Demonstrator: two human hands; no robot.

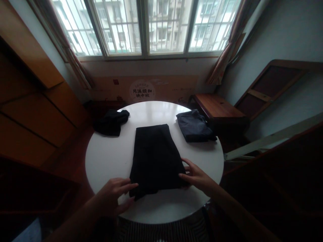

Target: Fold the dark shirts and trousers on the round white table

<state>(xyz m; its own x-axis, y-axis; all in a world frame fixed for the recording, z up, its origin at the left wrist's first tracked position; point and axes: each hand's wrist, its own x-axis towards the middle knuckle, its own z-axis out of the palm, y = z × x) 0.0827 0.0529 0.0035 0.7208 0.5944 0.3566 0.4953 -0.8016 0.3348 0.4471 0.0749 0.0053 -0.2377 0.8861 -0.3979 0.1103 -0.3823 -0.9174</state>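
Note:
A folded black garment (157,158) lies flat on a white round table (108,161), its narrower end toward the window. At its near left corner is my left hand (116,193), fingers stretched out and apart from the thumb, with the index finger over the cloth. My right hand (194,174) has the near right edge between thumb and fingers, the thumb on top. How far those fingers reach beneath the cloth is hidden. The garment's near edge is slightly uneven.
A crumpled black cloth (111,121) sits at the table's far left edge. Another folded dark garment (195,126) lies at the far right. Beyond the table stand a wooden side table (219,106) and a barred window (143,27); wooden cabinets (32,107) are on the left.

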